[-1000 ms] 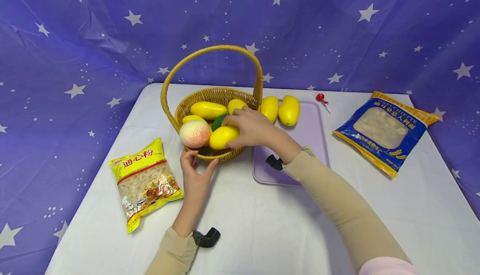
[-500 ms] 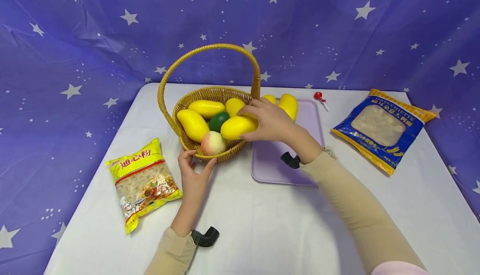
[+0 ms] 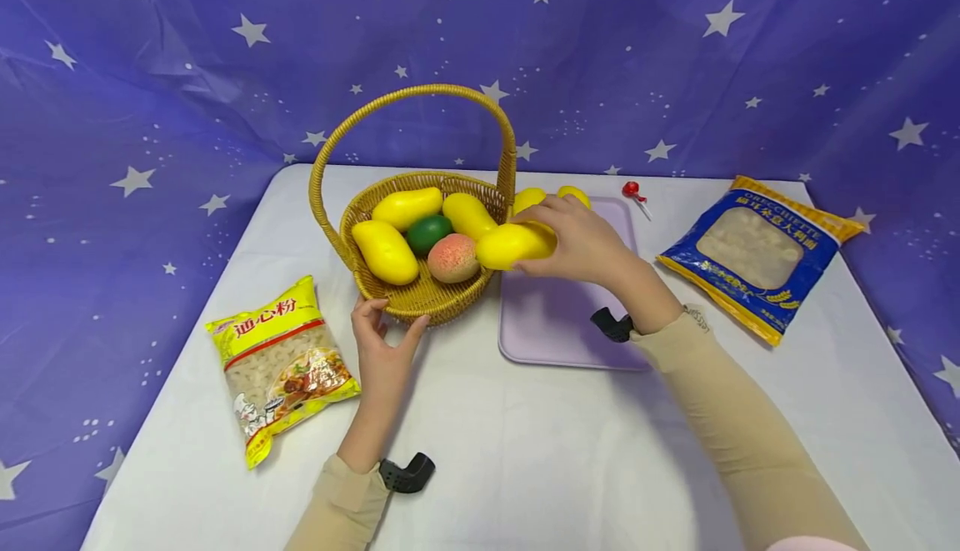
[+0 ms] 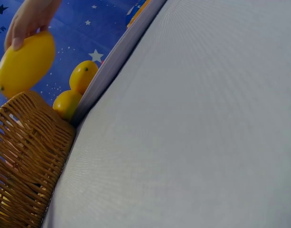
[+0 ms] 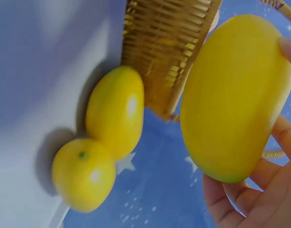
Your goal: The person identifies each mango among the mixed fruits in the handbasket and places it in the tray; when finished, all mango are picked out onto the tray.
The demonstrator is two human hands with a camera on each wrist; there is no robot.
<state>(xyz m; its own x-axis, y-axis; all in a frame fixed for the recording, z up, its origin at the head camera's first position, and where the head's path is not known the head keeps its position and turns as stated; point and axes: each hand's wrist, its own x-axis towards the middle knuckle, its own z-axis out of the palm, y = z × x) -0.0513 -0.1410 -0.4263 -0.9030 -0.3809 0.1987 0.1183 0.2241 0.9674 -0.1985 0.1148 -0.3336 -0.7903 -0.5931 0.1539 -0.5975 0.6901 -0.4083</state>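
Note:
My right hand [image 3: 577, 238] grips a yellow mango [image 3: 516, 246] at the right rim of the wicker basket [image 3: 442, 311], partly over the lilac tray [image 3: 570, 343]. In the right wrist view, fingers and thumb curl round this mango [image 5: 235, 99]. My left hand [image 3: 386, 355] holds the near rim of the basket, thumb and fingers spread along it. Inside the basket lie a pink peach [image 3: 453, 259], a dark green oval fruit [image 3: 429, 235] and 3 yellow mangoes, one of them at the left [image 3: 385, 252]. Two more mangoes [image 5: 116, 111] rest on the tray beside the basket.
A yellow bag of macaroni [image 3: 285, 368] lies left of the basket. At the right is a blue bag of orecchiette [image 3: 757, 255], and a red lollipop [image 3: 632, 190] lies behind the tray. The basket's tall handle [image 3: 420, 91] arches above it. A starry purple cloth [image 3: 637, 59] hangs behind.
My right hand has lifted the mango from among the basket's fruit and carried it right to the rim. The peach has rolled from the left front toward the middle right. My left hand stays.

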